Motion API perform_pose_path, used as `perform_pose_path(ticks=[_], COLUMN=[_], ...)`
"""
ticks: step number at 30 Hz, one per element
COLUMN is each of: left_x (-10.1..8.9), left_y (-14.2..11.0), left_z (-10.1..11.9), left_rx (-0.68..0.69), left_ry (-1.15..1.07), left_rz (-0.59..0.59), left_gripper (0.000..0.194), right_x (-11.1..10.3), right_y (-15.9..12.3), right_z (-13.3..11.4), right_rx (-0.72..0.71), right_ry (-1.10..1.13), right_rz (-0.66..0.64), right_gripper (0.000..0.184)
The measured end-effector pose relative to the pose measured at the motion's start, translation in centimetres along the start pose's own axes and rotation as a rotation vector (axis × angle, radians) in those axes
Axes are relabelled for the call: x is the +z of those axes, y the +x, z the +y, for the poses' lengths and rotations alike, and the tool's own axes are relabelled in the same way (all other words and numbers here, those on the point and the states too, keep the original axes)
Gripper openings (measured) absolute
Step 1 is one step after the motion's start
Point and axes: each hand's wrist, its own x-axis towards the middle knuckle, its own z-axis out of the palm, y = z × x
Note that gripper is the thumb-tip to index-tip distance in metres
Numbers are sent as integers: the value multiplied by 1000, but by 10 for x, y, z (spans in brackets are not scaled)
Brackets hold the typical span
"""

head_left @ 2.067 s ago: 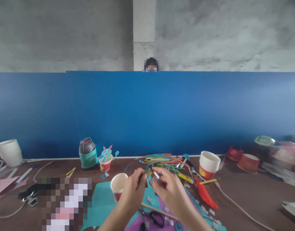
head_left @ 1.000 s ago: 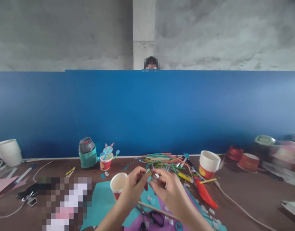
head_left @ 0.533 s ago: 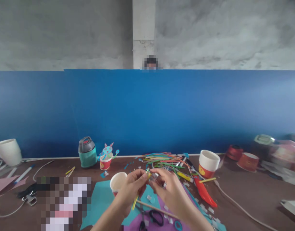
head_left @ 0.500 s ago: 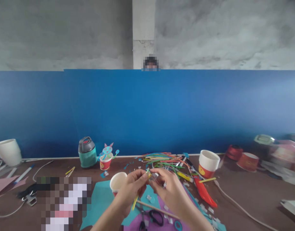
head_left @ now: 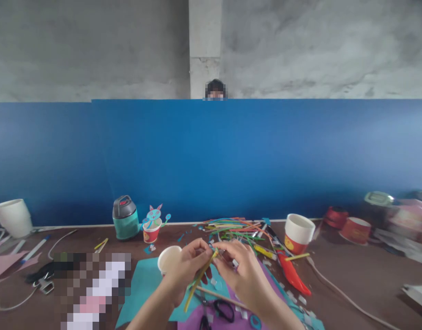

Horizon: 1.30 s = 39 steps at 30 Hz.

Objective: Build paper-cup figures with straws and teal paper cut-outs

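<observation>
My left hand (head_left: 193,261) and my right hand (head_left: 240,263) meet over the middle of the table, fingers closed in a pinch. Between their fingertips is the upper end of a thin yellow strip (head_left: 199,282), which slants down to the left under my left palm. Whether it is a straw or a pipe cleaner is unclear. Small pale bits at the fingertips are too small to name. Beneath the hands lie turquoise paper (head_left: 138,288), purple paper (head_left: 193,321), black-handled scissors (head_left: 224,310) and a light wooden stick (head_left: 227,299). A paper cup (head_left: 169,259) stands partly behind my left hand.
Several coloured strips (head_left: 231,227) lie heaped beyond my hands. At right are a paper cup (head_left: 299,233) and a red curved object (head_left: 293,272). A cat-decorated cup (head_left: 151,229) and a teal jar (head_left: 125,222) stand left. A person's head (head_left: 216,89) shows above the blue partition (head_left: 211,156).
The yellow strip, earlier mostly hidden behind my left hand, now shows lengthwise between the hands. My fingertips have shifted slightly; both hands stay in about the same place.
</observation>
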Motion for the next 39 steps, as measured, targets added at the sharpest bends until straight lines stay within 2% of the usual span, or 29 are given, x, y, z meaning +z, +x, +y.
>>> perform_pose_path(ticks=[5,9,12,15,18,24,32,35,39], left_x=[4,4,2,1,2,2,0,-2,-3], left_y=[-1,3,6,7,7,8,3,4,7], left_z=[1,-5,-10,-10,-10,-10,-13,-13,-7], left_rx=[118,181,215,253,237,200,395,379,214], left_ry=[241,336,435,558,563,489,797,754,523], left_rz=[72,64,105,173,205,160,280,299,235], left_gripper=[36,24,20,27,31,26,32,30,31], right_x=[0,2,2,1,-1,-3,1,2,1], right_y=[-2,-3,-3,-2,-3,-5,-7,-7,-4], right_z=[-1,-1,-3,-7,-8,-6,-11,-9,-4], right_rx=[-27,-70,-90,-104,-108,-137,-138,-82,-43], right_ry=[-122,-202,-224,-214,-171,-128,-216,-233,-209], right_rz=[36,13,-10,-23,-53,-69,-12,-5,-13], right_gripper=[24,32,33,36,42,47,44,39,35])
